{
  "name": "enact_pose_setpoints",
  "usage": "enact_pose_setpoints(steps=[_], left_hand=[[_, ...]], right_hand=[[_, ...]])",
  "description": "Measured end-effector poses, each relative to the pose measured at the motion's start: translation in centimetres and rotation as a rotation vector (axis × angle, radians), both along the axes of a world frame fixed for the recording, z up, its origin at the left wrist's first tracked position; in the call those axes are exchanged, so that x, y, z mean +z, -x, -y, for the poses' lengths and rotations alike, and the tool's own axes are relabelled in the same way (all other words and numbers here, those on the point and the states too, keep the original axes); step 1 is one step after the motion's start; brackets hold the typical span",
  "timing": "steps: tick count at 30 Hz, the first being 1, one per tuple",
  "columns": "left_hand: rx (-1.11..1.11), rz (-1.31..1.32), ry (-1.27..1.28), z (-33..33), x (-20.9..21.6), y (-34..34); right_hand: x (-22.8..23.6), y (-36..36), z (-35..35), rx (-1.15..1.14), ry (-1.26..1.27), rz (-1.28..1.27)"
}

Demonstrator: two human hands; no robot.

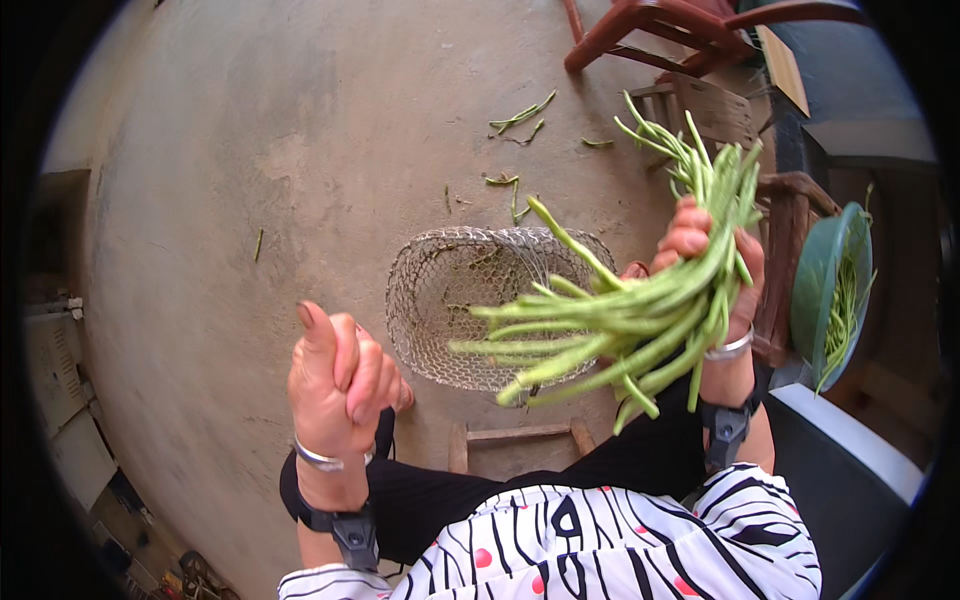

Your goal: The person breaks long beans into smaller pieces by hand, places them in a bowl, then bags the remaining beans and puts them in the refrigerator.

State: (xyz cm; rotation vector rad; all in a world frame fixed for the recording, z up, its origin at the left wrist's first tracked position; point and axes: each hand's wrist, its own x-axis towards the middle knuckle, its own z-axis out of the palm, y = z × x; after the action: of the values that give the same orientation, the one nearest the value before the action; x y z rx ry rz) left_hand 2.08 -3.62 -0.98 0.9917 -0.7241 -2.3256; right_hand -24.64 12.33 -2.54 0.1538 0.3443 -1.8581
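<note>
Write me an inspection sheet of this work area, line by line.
Surface: bare grey-brown floor with darker stains.
Job's things: a bunch of long green beans, blurred at the tips, screening part of a wire mesh basket on the floor.
Clutter: stray bean pieces scattered beyond the basket; another piece to its left.
Hands: right hand closed around the bunch; left hand curled, thumb raised, nothing seen in it.
Cables: nothing clearly seen.
Surroundings: red-brown chair at the top, partly cut off; teal basin at the right, tilted in this view, with more beans inside.
</note>
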Motion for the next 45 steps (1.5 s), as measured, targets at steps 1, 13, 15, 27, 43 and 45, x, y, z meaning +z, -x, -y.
enact_pose_setpoints(steps=[1, 13, 15, 27, 43, 45], left_hand=[[0.032, 0.068, -0.086, 0.5, -0.9, 0.3], [0.122, 0.291, -0.597, 5.3, -9.2, 2.0], [0.123, 0.302, -0.557, 4.5, -9.3, 2.4], [-0.009, 0.497, -0.534, -1.9, -10.1, -0.2], [0.103, 0.532, -0.365, -3.1, 10.8, -12.6], [0.153, 0.447, -0.42, -3.1, 11.7, -14.9]], right_hand=[[-0.7, 0.4, -0.1, 0.014, -0.058, -0.008], [-5.1, 1.7, 6.1, 0.081, -0.33, 0.161], [-6.0, 1.3, 6.4, 0.112, -0.348, 0.2], [-5.5, -1.4, 4.1, 0.149, -0.39, 0.254], [27.0, -0.8, 7.7, 0.088, -0.333, -0.126], [28.5, -2.5, 8.7, 0.107, -0.277, -0.219]])
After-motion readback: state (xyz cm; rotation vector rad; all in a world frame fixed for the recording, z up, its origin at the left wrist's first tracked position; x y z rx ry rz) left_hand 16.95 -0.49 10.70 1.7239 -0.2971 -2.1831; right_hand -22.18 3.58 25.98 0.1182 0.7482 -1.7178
